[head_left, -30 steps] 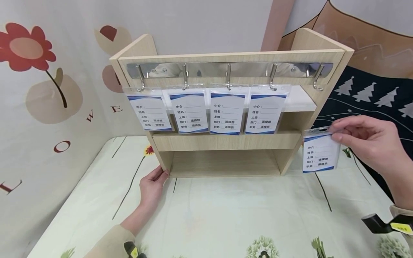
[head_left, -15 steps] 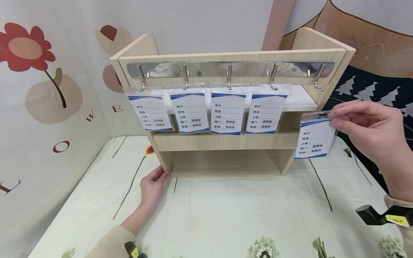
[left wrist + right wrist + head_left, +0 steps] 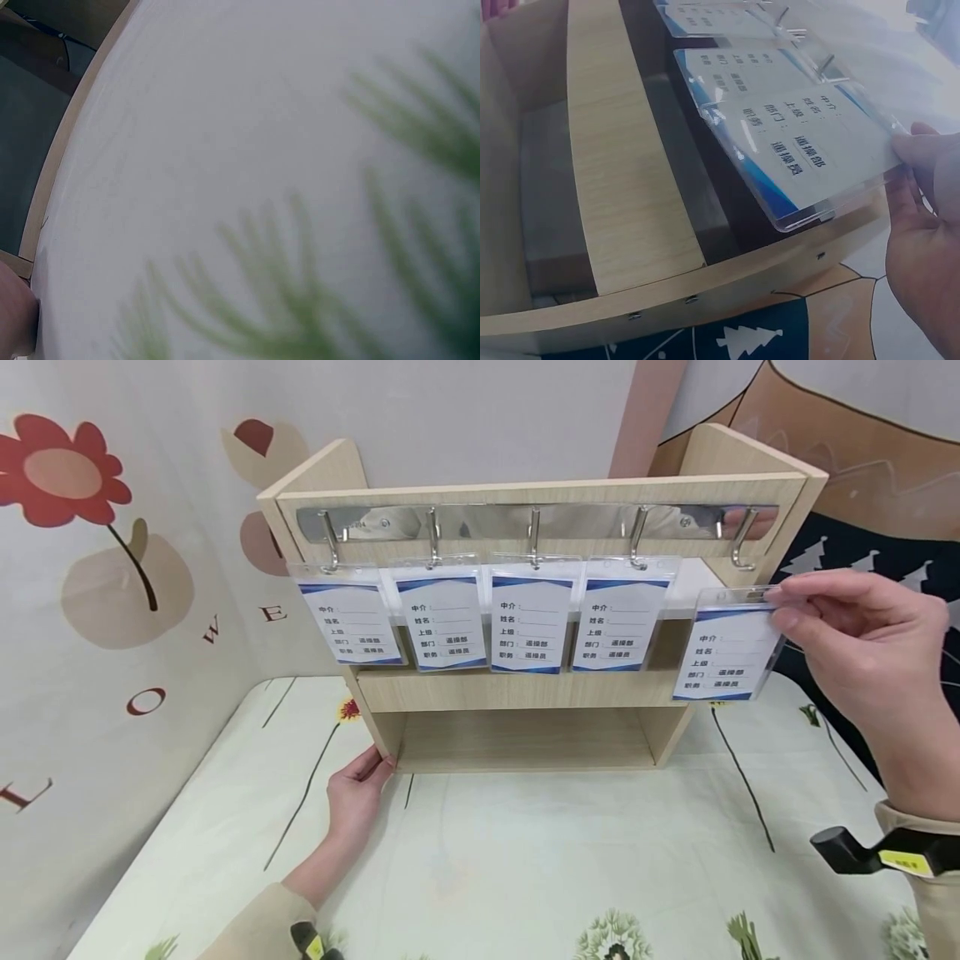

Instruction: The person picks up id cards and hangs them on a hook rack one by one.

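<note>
My right hand pinches a clear badge holder by its top right corner, between thumb and fingers. The badge hangs slightly tilted just below the rightmost hook, apart from it. In the right wrist view the badge holder overlaps the neighbouring hanging badge. Several like badges hang on the other hooks, among them a badge on the fourth hook. My left hand holds the lower left corner of the wooden shelf, fingertips partly hidden. The left wrist view catches only a sliver of the hand.
A shiny metal hook strip runs along the shelf's upper front board. The shelf stands on a pale flowered tablecloth. Behind it are a printed curtain and, at right, a dark cloth with white trees.
My right hand has risen and moved slightly left, bringing the badge holder up from beside the shelf to just under the rightmost hook. The left hand stays at the shelf corner.
</note>
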Demonstrator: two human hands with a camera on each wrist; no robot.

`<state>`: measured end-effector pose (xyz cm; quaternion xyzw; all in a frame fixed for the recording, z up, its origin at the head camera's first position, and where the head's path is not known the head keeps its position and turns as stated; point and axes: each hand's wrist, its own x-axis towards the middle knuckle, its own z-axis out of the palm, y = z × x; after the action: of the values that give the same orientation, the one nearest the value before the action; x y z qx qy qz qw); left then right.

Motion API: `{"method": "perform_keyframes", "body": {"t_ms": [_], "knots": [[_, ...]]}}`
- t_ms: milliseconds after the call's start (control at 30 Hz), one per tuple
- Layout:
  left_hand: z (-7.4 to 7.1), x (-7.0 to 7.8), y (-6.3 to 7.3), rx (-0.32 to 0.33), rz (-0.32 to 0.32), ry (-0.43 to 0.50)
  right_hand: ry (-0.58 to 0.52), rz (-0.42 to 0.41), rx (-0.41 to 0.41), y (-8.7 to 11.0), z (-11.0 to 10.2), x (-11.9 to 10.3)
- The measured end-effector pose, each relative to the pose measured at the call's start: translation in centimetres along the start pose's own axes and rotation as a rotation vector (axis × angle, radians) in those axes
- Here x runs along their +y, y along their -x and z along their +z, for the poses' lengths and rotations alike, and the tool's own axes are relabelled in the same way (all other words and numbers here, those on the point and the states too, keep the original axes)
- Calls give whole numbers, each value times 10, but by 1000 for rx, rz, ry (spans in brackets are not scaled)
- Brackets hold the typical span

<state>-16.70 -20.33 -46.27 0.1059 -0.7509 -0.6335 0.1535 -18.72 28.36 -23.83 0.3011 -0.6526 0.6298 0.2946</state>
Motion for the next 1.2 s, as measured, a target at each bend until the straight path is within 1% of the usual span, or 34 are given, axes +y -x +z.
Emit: {"method": "perform_keyframes", "body": {"t_ms": [67,167,233,367,533,700,767,867,967,1100,1200], "knots": [[0,0,0,1,1,3,28,-13,13,-1,2,-1],[0,1,2,7,6,2,91,-11,39,-3,3,-3],[1,1,2,10,11,0,79,8,55,-4,4,-3],[1,1,2,6,6,-8,98,23,67,-4,5,-4],[0,1,1,-5,-10,-14,166,6,83,-7,8,-4],[1,1,1,5,-4,-5,215,-3,96,-8,10,-4],[1,1,1,9,0,-3,208,-7,99,-8,10,-4],[1,1,1,8,4,-1,237,-18,100,-9,12,-5],[1,1,1,7,0,1,304,13,104,-9,13,-7],[0,0,1,6,-6,2,421,87,109,-10,15,-13],[1,0,1,8,-5,2,471,143,112,-9,16,-19]]}}
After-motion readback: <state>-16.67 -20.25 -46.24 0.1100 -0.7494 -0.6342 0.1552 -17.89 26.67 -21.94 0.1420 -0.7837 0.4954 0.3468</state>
